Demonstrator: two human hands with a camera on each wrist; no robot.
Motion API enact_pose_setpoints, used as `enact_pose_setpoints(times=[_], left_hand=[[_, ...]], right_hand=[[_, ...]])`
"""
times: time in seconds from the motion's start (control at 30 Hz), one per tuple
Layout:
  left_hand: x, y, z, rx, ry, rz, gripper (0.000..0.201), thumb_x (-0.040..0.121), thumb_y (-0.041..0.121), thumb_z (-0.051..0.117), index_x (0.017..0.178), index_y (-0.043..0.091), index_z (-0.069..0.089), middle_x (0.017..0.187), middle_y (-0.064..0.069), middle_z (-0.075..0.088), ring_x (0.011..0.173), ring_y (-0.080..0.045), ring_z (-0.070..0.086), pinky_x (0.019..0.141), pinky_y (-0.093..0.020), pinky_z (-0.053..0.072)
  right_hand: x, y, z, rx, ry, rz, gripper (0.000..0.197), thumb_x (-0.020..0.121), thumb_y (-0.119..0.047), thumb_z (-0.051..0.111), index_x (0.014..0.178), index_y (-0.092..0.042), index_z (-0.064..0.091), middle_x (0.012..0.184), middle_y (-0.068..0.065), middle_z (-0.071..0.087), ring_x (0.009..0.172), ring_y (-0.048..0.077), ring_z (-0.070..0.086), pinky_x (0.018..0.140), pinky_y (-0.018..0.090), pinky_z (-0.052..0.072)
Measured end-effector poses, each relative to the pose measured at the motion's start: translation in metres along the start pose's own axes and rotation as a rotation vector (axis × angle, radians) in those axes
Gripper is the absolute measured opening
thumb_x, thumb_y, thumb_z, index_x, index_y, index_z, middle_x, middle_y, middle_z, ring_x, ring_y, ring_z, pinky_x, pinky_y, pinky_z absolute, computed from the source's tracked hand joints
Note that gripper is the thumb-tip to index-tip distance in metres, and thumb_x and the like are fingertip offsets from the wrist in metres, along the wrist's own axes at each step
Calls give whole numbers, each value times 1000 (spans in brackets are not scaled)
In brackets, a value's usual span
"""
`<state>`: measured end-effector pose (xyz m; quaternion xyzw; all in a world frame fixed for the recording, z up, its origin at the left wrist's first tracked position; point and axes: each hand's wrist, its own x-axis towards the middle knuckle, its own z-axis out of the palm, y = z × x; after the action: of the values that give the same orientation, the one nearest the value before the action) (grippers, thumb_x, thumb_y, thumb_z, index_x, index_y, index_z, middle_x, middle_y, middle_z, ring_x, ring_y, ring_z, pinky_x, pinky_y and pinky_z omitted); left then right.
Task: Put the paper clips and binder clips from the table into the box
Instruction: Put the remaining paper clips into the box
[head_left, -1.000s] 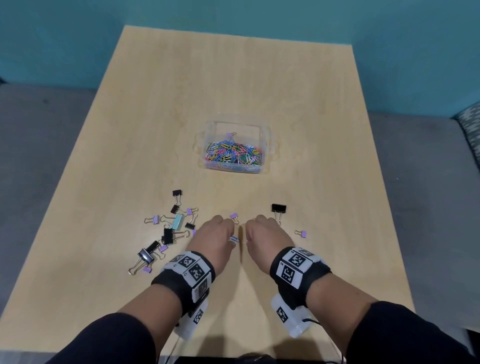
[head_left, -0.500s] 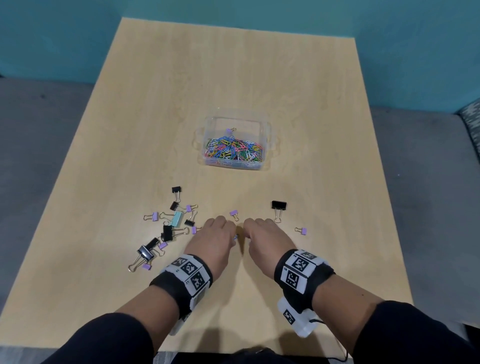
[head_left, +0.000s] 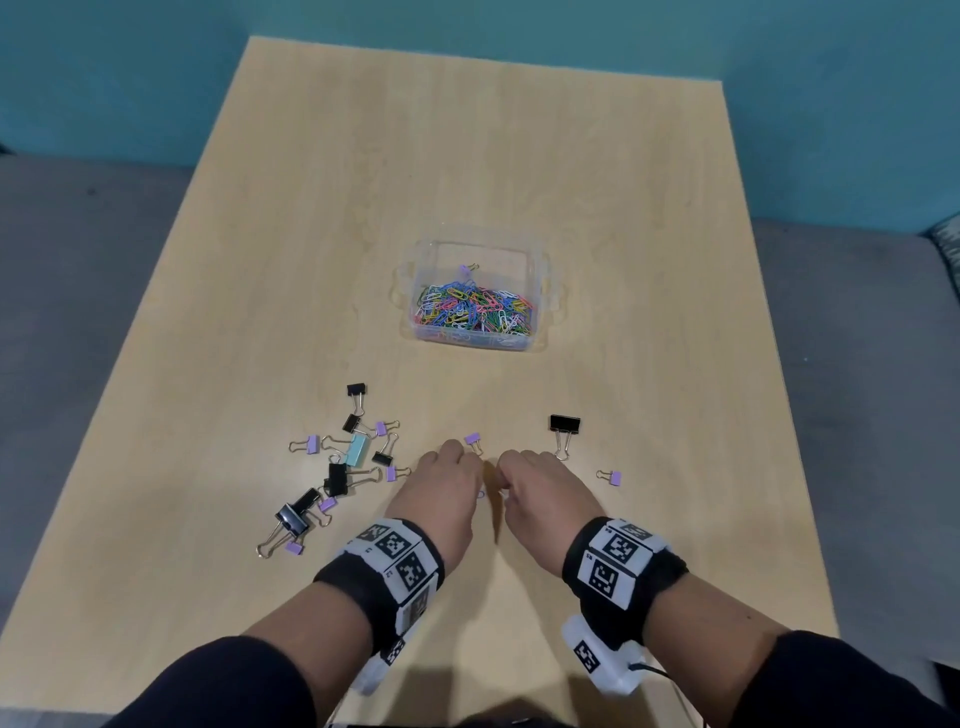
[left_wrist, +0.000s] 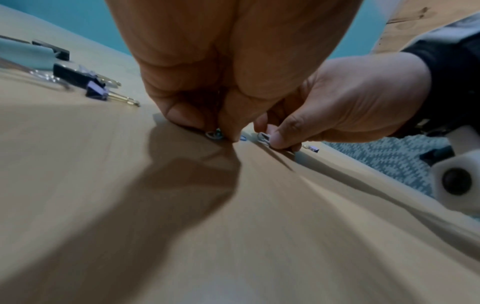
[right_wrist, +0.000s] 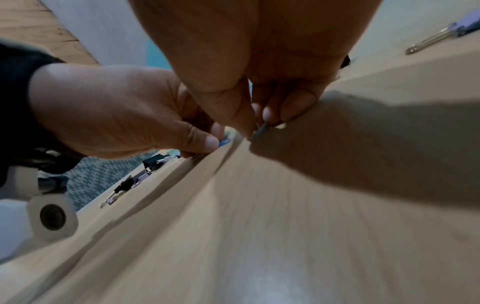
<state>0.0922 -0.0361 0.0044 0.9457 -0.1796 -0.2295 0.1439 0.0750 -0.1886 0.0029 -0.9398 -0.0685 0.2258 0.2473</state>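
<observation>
Both hands are low on the tabletop, nearer than the box, knuckles up, wrists close together.

Left hand: fingers curled tight, tips pressed to the wood, pinching a small paper clip at the surface. A blue clip lies just beside the thumb tip.

Right hand: same pose, thumb and forefinger closed narrow on a pale paper clip, clip at or barely off the wood; can't tell which.

Handling, my read: paper clips are light, thin, flat wire, slick on laminate. Nail edge under one end or slide-and-pinch; easy to drop.

Binder clips: stiff sprung steel, a bit heavier, wire handles stick up, so grab the body or a handle. Easier pick.

Left of the hands: a cluster of binder clips, black, purple, one light blue. Just beyond the fingers: a purple one. Right of the hands: a black one and a small purple one.

The clear box sits well beyond the hands, mid-tabletop, already holding a heap of coloured paper clips.
</observation>
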Motion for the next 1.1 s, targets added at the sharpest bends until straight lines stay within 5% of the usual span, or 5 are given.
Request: enact_pose_setpoints(times=[0.3,0.47,0.63,0.87,1.1], left_hand=[[-3,-3,10,15,31,88,38,69,-9,42,94,18,39,92,1,38,78,-16,30,67,-25,26],[-5,1,14,86,-5,164,50,42,-7,63,78,19,40,69,1,44,54,-17,42,46,-25,25],[11,-4,-7,-191,59,-63,18,75,-1,45,77,17,44,76,1,48,66,-22,48,54,-31,35],[84,-19,-111,-407,418,-167,18,73,4,53,76,19,61,71,-1,62,67,-24,55,58,-28,40],[115,-31,-139,-466,409,-165,18,76,11,62,91,21,64,83,1,63,79,-21,58,67,-26,41]], right_hand=[[7,3,-7,149,9,79,16,80,-4,43,88,-18,47,83,-2,52,76,21,46,61,32,36],[7,4,-11,212,-5,83,19,79,-4,44,90,-18,47,79,-4,50,73,20,46,59,30,32],[15,4,-23,278,20,140,19,81,-6,47,90,-21,52,81,-5,55,74,21,54,63,31,45],[82,-10,-98,271,269,104,19,77,-4,50,82,-20,58,79,-1,58,70,23,55,62,31,46],[119,-21,-136,190,325,85,20,82,-13,57,100,-19,61,100,6,59,85,25,57,74,33,47]])
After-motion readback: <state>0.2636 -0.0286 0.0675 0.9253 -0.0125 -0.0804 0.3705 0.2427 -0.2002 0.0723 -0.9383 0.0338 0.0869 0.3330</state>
